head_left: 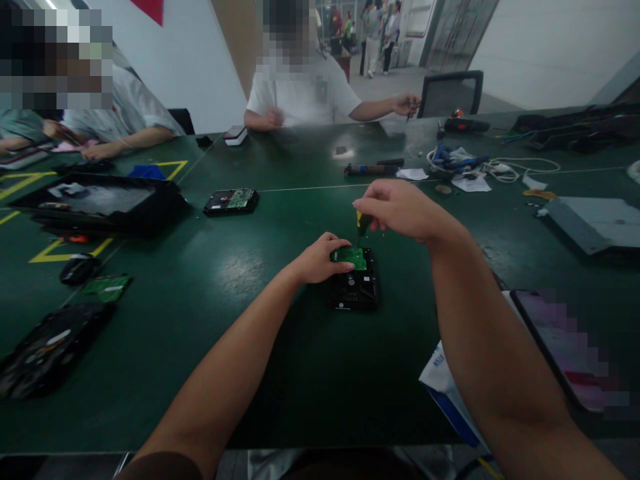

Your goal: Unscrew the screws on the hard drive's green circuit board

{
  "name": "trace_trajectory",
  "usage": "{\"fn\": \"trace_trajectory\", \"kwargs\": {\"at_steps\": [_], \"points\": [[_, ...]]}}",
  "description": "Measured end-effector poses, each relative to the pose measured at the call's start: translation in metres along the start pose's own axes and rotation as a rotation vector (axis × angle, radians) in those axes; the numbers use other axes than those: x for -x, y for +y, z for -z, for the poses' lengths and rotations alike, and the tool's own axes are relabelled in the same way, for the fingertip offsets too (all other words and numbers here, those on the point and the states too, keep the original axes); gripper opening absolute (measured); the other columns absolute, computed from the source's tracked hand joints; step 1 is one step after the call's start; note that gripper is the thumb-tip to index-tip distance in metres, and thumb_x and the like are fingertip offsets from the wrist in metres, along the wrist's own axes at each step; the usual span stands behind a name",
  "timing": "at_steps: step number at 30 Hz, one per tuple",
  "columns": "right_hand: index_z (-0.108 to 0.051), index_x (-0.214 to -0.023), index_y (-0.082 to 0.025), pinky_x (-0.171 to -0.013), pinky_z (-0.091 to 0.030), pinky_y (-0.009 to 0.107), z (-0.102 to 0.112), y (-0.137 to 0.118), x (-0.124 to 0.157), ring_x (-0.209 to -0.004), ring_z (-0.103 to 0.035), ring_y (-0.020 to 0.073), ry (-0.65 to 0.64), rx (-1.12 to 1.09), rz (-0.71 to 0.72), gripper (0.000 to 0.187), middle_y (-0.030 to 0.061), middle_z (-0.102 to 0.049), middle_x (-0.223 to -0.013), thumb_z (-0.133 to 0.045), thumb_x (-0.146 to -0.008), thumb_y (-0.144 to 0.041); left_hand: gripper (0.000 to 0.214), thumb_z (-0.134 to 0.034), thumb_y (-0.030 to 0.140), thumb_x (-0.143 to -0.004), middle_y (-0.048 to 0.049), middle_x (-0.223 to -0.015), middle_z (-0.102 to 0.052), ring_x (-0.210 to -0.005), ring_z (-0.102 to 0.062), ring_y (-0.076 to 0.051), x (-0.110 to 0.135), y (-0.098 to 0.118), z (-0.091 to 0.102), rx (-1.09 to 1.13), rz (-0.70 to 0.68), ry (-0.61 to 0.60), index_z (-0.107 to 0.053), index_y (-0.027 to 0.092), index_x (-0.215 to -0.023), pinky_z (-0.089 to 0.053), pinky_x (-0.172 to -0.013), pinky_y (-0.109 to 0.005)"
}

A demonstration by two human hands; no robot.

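Note:
A black hard drive (353,293) lies flat on the green table in front of me, its green circuit board (354,257) at the far end facing up. My left hand (323,259) grips the drive from the left, thumb and fingers over the board's edges. Above the board, my right hand (395,208) is closed around a screwdriver (361,223) with a yellow and dark handle. The screwdriver points down, its shaft reaching the board's far right part. Whether the tip sits in a screw is too small to tell.
Another hard drive (231,201) lies farther left. At left are a black tray (100,203), a mouse (80,268), a loose circuit board (107,288) and an opened drive (55,347). A phone (555,347) and a grey metal box (595,223) lie right. People sit opposite.

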State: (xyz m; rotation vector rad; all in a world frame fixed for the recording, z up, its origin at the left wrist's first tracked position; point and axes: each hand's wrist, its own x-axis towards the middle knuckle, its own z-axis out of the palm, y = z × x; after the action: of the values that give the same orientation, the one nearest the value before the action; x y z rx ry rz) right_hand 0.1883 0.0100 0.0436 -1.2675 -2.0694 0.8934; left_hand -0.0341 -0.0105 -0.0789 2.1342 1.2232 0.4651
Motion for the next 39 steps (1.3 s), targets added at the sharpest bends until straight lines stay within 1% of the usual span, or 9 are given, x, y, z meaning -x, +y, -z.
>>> {"fn": "trace_trajectory", "kwargs": {"at_steps": [6,9,12,16,19,25,31,35,39], "points": [[-0.066,-0.099,-0.019,-0.049,-0.05,0.027,-0.004,-0.009,0.004,-0.059,-0.066,0.0115,-0.193,-0.266,-0.018,0.023,0.0089,-0.075,-0.105,-0.052,-0.106,-0.036,0.066,-0.073,0.052,-0.088,-0.0117,-0.135,-0.053,-0.118,-0.061,-0.029,0.0,-0.001,-0.001,0.007,-0.022,0.012,-0.06,0.021,-0.145,-0.048,-0.112,-0.047],[-0.068,-0.105,-0.019,-0.059,-0.057,0.028,-0.004,-0.008,0.004,-0.064,-0.069,0.0121,-0.229,-0.333,0.0,0.024,0.0076,-0.074,-0.103,-0.051,-0.108,-0.036,0.067,-0.074,0.052,-0.088,-0.0119,-0.136,-0.053,-0.118,-0.061,-0.028,-0.001,-0.002,-0.001,0.012,-0.018,0.008,-0.059,0.021,-0.146,-0.048,-0.111,-0.047],[-0.069,-0.108,-0.021,-0.059,-0.056,0.028,-0.002,-0.005,0.002,-0.066,-0.068,0.0132,-0.195,-0.29,0.016,0.023,0.0051,-0.073,-0.094,-0.055,-0.107,-0.04,0.066,-0.074,0.051,-0.088,-0.0111,-0.136,-0.053,-0.117,-0.061,-0.028,-0.001,-0.002,-0.001,0.011,-0.013,0.006,-0.06,0.024,-0.146,-0.048,-0.111,-0.048],[-0.069,-0.091,-0.021,-0.056,-0.049,0.028,0.002,-0.001,0.0,-0.065,-0.064,0.0148,-0.048,-0.036,0.063,0.024,0.0035,-0.071,-0.077,-0.068,-0.099,-0.044,0.065,-0.074,0.053,-0.088,-0.011,-0.134,-0.053,-0.116,-0.061,-0.028,0.0,-0.002,0.0,0.007,-0.011,-0.004,-0.061,0.024,-0.144,-0.049,-0.11,-0.048],[-0.067,-0.083,-0.021,-0.055,-0.048,0.03,0.001,0.0,-0.001,-0.063,-0.063,0.0157,0.003,0.034,0.026,0.024,0.0044,-0.071,-0.073,-0.072,-0.096,-0.04,0.065,-0.073,0.053,-0.088,-0.0116,-0.135,-0.053,-0.116,-0.061,-0.028,0.0,-0.001,0.0,0.011,-0.013,-0.002,-0.06,0.023,-0.145,-0.048,-0.111,-0.048],[-0.067,-0.095,-0.021,-0.045,-0.045,0.026,-0.008,-0.005,0.0,-0.056,-0.062,0.0112,-0.112,-0.18,-0.02,0.024,0.0072,-0.076,-0.096,-0.058,-0.103,-0.041,0.064,-0.073,0.052,-0.089,-0.0113,-0.134,-0.053,-0.117,-0.061,-0.029,0.0,-0.001,-0.001,0.008,-0.031,0.016,-0.061,0.023,-0.144,-0.048,-0.111,-0.048],[-0.068,-0.106,-0.021,-0.059,-0.057,0.026,-0.008,-0.007,0.002,-0.065,-0.068,0.0123,-0.242,-0.331,-0.004,0.024,0.0054,-0.074,-0.099,-0.055,-0.106,-0.041,0.063,-0.073,0.052,-0.089,-0.0114,-0.134,-0.053,-0.12,-0.06,-0.029,-0.001,0.0,-0.001,0.001,-0.03,0.015,-0.062,0.022,-0.142,-0.047,-0.113,-0.048],[-0.069,-0.101,-0.022,-0.057,-0.05,0.026,-0.005,-0.005,0.001,-0.067,-0.064,0.0132,-0.137,-0.155,0.054,0.021,0.003,-0.071,-0.085,-0.06,-0.104,-0.041,0.063,-0.074,0.052,-0.088,-0.0105,-0.135,-0.053,-0.116,-0.062,-0.028,-0.001,0.0,-0.001,0.013,-0.022,0.012,-0.061,0.024,-0.143,-0.049,-0.111,-0.049],[-0.066,-0.089,-0.021,-0.058,-0.047,0.031,-0.004,-0.001,-0.001,-0.063,-0.061,0.0155,0.0,-0.008,0.021,0.026,0.0042,-0.069,-0.074,-0.068,-0.099,-0.045,0.064,-0.073,0.052,-0.088,-0.0111,-0.135,-0.053,-0.116,-0.062,-0.029,-0.001,-0.001,-0.001,0.009,-0.019,0.011,-0.061,0.023,-0.144,-0.049,-0.11,-0.049]]}}
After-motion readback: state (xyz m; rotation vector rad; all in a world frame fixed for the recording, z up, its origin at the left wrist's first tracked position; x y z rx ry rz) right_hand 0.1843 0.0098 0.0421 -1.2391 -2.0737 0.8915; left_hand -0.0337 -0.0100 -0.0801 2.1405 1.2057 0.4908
